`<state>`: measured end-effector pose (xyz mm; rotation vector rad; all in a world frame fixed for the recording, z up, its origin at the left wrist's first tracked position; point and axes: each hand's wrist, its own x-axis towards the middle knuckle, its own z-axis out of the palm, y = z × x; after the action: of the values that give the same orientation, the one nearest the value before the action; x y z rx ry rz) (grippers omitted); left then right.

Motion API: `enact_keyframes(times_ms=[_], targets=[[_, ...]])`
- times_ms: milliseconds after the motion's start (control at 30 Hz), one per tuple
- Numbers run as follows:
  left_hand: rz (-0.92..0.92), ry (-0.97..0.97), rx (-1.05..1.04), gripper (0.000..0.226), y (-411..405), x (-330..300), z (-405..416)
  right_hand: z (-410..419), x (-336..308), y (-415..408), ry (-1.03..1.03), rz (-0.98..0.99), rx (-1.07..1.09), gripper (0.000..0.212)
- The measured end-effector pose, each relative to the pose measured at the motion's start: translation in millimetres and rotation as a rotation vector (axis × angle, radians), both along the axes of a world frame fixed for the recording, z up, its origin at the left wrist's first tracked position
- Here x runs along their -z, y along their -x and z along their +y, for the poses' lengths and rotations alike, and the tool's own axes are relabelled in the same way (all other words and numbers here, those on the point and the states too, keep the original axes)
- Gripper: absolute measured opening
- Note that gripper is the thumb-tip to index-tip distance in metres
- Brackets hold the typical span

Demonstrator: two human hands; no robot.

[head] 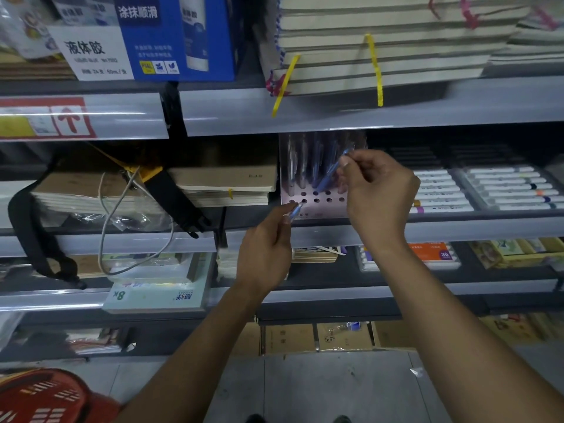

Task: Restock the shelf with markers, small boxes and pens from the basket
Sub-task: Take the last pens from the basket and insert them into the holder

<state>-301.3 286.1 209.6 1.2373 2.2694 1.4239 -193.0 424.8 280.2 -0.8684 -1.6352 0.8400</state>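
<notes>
Holding one blue pen (331,171) per grip: right hand (378,190) pinching its top, left hand (265,248) pinching pen (294,212); light, stiff, slippery; pinch mid-barrel.

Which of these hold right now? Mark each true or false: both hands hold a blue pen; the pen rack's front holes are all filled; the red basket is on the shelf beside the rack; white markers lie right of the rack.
1. Both hands hold a blue pen. True: the left hand pinches one, the right hand another.
2. The pen rack's front holes are all filled. False: several show empty.
3. The red basket is on the shelf. False: it sits on the floor, lower left.
4. White markers lie right of the rack. True.
</notes>
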Motion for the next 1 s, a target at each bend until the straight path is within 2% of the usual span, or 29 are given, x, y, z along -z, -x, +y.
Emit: enact_keyframes(times_ms=[267,367,500,700,1000], targets=[[0.007,-0.018,0.003,0.033,0,0,1,3,-10,17,-0.188,-0.327,0.026,0.012],[-0.025,-0.037,0.005,0.033,1,2,2,2,-10,23,-0.189,-0.401,-0.01,0.012],[-0.049,-0.068,0.02,0.03,0,1,3,3,-7,21,-0.188,-0.371,-0.015,0.011],[-0.418,-0.287,0.127,0.019,-2,3,4,-10,11,6,-0.16,-0.34,-0.019,0.01],[-0.454,-0.379,0.183,0.019,-9,0,6,-43,40,-10,0.085,-0.205,-0.371,0.01]])
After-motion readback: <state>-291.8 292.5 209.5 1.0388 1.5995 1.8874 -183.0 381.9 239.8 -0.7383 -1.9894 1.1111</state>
